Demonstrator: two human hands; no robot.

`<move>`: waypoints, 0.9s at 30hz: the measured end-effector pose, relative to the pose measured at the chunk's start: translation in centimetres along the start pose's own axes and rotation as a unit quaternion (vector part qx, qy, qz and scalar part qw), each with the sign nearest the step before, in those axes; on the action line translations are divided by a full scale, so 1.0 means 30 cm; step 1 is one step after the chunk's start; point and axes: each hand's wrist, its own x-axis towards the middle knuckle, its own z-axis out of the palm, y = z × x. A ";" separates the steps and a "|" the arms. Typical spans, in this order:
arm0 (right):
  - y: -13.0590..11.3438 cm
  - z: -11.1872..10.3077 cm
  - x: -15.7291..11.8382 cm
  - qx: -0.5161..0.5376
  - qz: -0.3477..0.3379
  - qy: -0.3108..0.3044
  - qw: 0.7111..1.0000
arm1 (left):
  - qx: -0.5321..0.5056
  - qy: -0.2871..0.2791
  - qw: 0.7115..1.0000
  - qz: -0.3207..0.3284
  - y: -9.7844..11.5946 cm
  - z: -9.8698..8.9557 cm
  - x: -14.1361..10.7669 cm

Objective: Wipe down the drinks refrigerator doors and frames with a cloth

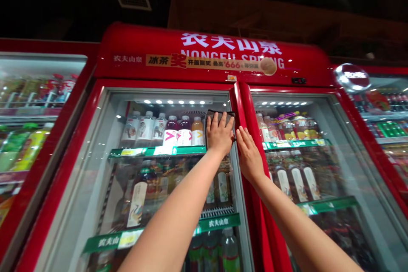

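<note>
My left hand (219, 134) lies with spread fingers over a dark grey cloth (211, 115), holding it flat against the upper right corner of the left glass door (178, 121). The cloth's dark edge shows above the fingertips. My right hand (250, 157) rests by the red door frame (245, 106), fingers stretched out and close together, with nothing seen in it. Behind the glass near my left hand stand several bottles (185, 131) with white labels. My palms are turned away from view.
The red drinks fridge (127, 42) has a second glass door (318, 170) on the right. Green-edged shelves (188, 150) carry bottles inside. Other red fridges stand on both sides, with green bottles (14, 146) in the left one. A round sign (352, 77) sticks out at the right.
</note>
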 end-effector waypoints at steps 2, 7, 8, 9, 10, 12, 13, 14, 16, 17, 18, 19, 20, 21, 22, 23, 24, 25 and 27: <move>-0.003 -0.005 -0.002 -0.015 0.016 0.003 1.000 | -0.009 0.004 1.000 0.006 0.028 0.019 -0.053; -0.009 -0.030 0.000 -0.059 0.058 -0.005 0.997 | -0.012 -0.040 0.996 0.080 0.058 0.034 -0.178; -0.010 -0.035 0.000 -0.063 0.063 -0.007 0.996 | -0.013 -0.049 0.995 0.089 0.054 0.032 -0.159; -0.011 -0.039 0.001 -0.064 0.064 -0.010 0.996 | -0.013 -0.055 0.994 0.090 0.045 0.028 -0.125; -0.012 -0.042 0.001 -0.064 0.065 -0.013 0.996 | -0.012 -0.056 0.995 0.081 0.031 0.023 -0.082; -0.013 -0.044 0.000 -0.064 0.061 -0.018 0.996 | -0.008 -0.039 0.999 0.038 -0.007 0.005 0.005; -0.013 -0.043 -0.001 -0.065 0.058 -0.018 0.996 | -0.006 -0.023 1.000 0.010 -0.029 -0.007 0.033; -0.013 -0.040 -0.002 -0.064 0.055 -0.016 0.996 | -0.002 -0.006 1.000 -0.016 -0.048 -0.019 0.045; -0.011 -0.034 -0.005 -0.058 0.047 -0.006 0.997 | 0.008 0.024 0.998 -0.059 -0.074 -0.036 0.013; -0.010 -0.030 -0.006 -0.052 0.044 0.000 0.998 | 0.014 0.035 0.996 -0.076 -0.077 -0.041 -0.025; -0.008 -0.028 -0.008 -0.045 0.040 0.005 0.998 | 0.021 0.043 0.995 -0.088 -0.074 -0.042 -0.070; -0.006 -0.026 -0.009 -0.038 0.038 0.009 0.999 | 0.026 0.045 0.995 -0.089 -0.064 -0.041 -0.116; -0.004 -0.024 -0.011 -0.032 0.037 0.011 0.999 | 0.030 0.038 0.996 -0.073 -0.050 -0.037 -0.154; -0.003 -0.023 -0.012 -0.027 0.036 0.012 0.999 | 0.032 0.025 0.998 -0.049 -0.036 -0.033 -0.180; -0.001 -0.023 -0.014 -0.024 0.035 0.013 0.999 | 0.033 0.007 0.999 -0.016 -0.025 -0.030 -0.191; 0.001 -0.022 -0.016 -0.022 0.033 0.013 0.999 | 0.032 -0.014 0.999 0.019 -0.023 -0.029 -0.186; 0.003 -0.022 -0.017 -0.019 0.030 0.012 0.999 | 0.031 -0.032 0.998 0.051 -0.032 -0.033 -0.169; 0.004 -0.021 -0.019 -0.016 0.026 0.011 0.999 | 0.031 -0.047 0.996 0.073 -0.053 -0.041 -0.145; 0.008 -0.020 -0.024 -0.010 0.018 0.009 1.000 | 0.035 -0.053 0.995 0.071 -0.124 -0.073 -0.101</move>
